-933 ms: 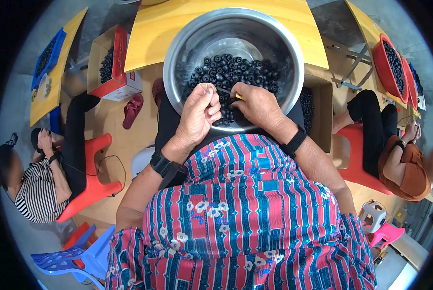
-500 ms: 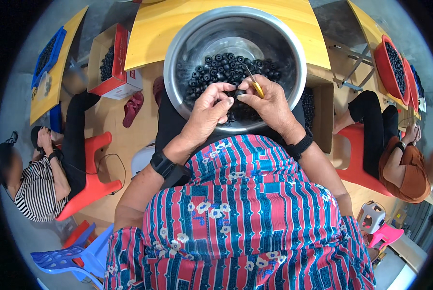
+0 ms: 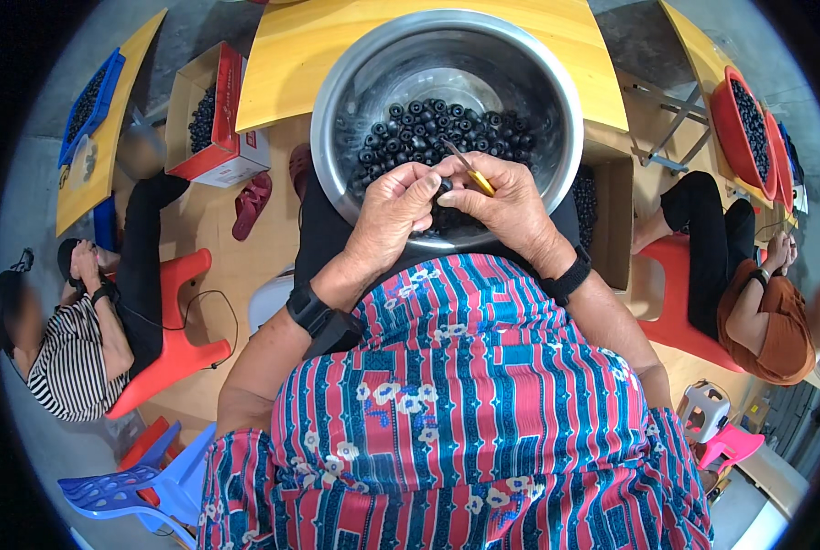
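Observation:
Over a big steel basin (image 3: 572, 137) on my lap, both of my hands meet close together. My left hand (image 3: 390, 206) is closed, pinching a small round black part (image 3: 444, 186) between thumb and fingers. From the other side, my right hand (image 3: 511, 203) has its thumb and fingers against that part. A slim yellow-handled knife (image 3: 480, 181) is tucked in the right hand's fingers, its narrow metal blade angled up and left. Below the hands, many loose black ring-like parts (image 3: 428, 128) with centre holes lie in the basin; my hands cover some of them.
A yellow table (image 3: 282, 64) stands beyond the basin. Cartons of black parts stand on the left (image 3: 190, 156) and right (image 3: 612, 220). A dark red slipper (image 3: 251, 206) lies on the floor. Seated people are at left (image 3: 80, 348) and right (image 3: 767, 321).
My right hand has shifted slightly left, closer to the left hand. The knife blade has tilted further left, and the black part has moved slightly down and left with the fingers.

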The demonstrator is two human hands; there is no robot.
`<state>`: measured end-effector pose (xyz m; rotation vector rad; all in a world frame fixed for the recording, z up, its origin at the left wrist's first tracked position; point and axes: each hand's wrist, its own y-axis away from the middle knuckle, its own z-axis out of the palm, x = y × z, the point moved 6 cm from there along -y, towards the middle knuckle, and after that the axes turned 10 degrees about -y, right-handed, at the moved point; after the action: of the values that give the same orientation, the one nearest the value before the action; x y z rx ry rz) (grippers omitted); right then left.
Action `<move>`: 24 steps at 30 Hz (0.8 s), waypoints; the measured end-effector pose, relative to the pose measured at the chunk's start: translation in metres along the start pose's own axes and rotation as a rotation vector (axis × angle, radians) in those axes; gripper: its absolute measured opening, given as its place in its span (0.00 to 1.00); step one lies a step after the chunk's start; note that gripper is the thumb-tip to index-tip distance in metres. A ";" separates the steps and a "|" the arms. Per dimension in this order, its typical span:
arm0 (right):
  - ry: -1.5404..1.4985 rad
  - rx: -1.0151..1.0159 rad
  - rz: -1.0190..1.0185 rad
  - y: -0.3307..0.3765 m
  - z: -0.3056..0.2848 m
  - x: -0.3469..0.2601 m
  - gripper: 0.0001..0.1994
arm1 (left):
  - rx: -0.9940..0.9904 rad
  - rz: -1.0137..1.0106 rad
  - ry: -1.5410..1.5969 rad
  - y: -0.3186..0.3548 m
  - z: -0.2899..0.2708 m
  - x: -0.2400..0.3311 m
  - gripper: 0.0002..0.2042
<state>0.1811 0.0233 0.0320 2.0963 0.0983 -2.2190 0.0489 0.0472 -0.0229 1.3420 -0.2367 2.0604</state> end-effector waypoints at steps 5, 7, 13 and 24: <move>0.112 0.039 -0.099 0.002 -0.003 0.000 0.10 | -0.029 -0.047 0.053 0.001 0.003 -0.004 0.12; 0.139 0.052 -0.142 0.002 -0.003 -0.001 0.11 | -0.163 -0.086 0.131 0.003 0.007 -0.006 0.13; 0.382 0.057 -0.341 0.007 0.003 -0.022 0.11 | -0.246 -0.156 0.247 0.007 0.018 -0.003 0.13; 0.521 -0.009 -0.327 0.010 -0.005 -0.017 0.13 | -0.203 -0.102 0.289 0.008 0.012 -0.001 0.11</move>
<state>0.1878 0.0141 0.0491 2.7642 0.5151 -1.7324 0.0532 0.0355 -0.0165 0.9053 -0.2376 2.0530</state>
